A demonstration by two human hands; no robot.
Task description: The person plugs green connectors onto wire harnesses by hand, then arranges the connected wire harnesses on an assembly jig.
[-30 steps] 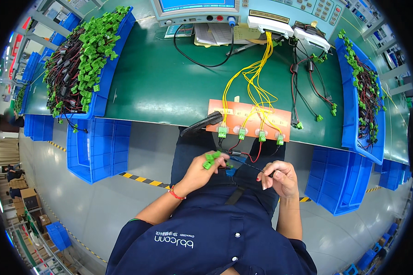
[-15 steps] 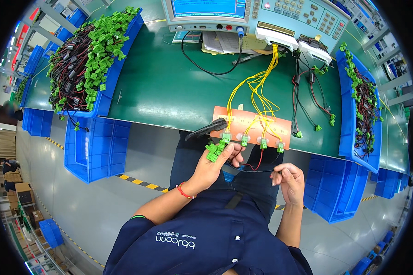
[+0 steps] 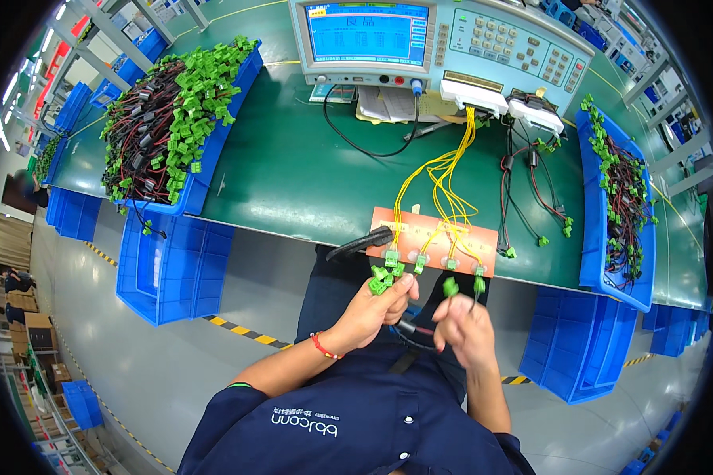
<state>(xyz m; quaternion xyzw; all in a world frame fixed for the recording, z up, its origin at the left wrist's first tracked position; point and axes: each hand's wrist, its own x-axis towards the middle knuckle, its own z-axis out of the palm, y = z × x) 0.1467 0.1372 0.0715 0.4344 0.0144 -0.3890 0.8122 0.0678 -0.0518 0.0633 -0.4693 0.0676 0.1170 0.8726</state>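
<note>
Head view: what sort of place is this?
Probably an electronics factory floor: a pale blue instrument with a screen stands on a green bench, yellow wires run from it to an orange board, and blue bins hold heaps of cables with green connectors.

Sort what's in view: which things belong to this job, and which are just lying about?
Likely job: green connectors in the left hand; green-ended leads in the right hand; orange board; yellow wires; bench instrument; filled blue trays.
Apparently lying about: papers; blue crates below the table.
</note>
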